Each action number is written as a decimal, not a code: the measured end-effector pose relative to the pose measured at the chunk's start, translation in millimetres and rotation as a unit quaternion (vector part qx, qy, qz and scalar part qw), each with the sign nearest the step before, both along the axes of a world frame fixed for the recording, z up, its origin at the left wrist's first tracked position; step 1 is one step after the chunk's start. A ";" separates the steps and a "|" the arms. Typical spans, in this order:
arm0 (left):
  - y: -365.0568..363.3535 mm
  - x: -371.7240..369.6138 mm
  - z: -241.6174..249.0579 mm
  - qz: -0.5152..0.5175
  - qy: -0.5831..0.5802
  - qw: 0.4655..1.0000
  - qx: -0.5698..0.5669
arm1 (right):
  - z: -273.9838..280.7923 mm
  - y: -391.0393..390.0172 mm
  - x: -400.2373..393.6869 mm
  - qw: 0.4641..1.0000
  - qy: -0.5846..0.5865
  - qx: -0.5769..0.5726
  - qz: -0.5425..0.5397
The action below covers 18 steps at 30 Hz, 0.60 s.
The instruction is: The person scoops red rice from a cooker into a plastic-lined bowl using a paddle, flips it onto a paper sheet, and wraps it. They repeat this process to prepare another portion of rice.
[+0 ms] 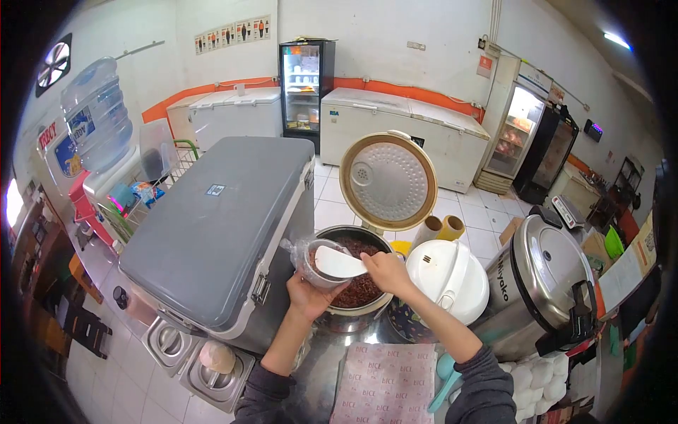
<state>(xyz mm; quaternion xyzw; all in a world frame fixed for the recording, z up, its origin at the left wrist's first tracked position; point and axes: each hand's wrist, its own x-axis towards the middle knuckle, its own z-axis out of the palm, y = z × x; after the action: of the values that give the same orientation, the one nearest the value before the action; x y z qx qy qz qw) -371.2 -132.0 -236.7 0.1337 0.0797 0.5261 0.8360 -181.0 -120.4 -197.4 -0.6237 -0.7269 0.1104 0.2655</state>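
Observation:
My left hand (308,299) is wrapped round a clear plastic bowl (304,263), tilted over the left side of an open rice cooker (346,324). In my right hand (388,273) is the handle of a white rice paddle (340,263), and its blade reaches into the bowl's mouth. Dark reddish-brown rice (361,288) fills the lower part of the cooker. Some dark food seems to lie in the bowl, partly hidden by the blade. The cooker's round lid (390,182) stands raised behind my hands.
A large grey cooler box (219,226) stands close on the left. To the right are a white-lidded container (466,272) and a steel Miyako cooker (540,275). Printed paper sheets (385,385) and a turquoise spoon (445,378) lie in front. Steel lidded pans (219,381) sit lower left.

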 end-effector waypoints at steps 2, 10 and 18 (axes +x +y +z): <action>-0.8 2.0 0.6 -0.010 -0.006 1.000 0.003 | -0.8 -4.9 -7.4 0.998 -0.062 0.024 -0.012; -5.5 1.4 20.8 -0.011 0.072 0.995 0.068 | 20.2 -13.7 -15.0 0.996 -0.079 -0.014 0.031; -30.2 -13.0 8.4 0.006 -0.058 0.998 -0.002 | 60.5 -2.5 2.2 0.993 -0.088 0.049 -0.064</action>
<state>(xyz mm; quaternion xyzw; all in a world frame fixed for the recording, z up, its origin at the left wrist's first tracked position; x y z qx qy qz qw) -384.2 -162.2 -228.2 0.1011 0.0329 0.5382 0.8361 -178.8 -122.9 -136.9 -0.6628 -0.7102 0.0025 0.2373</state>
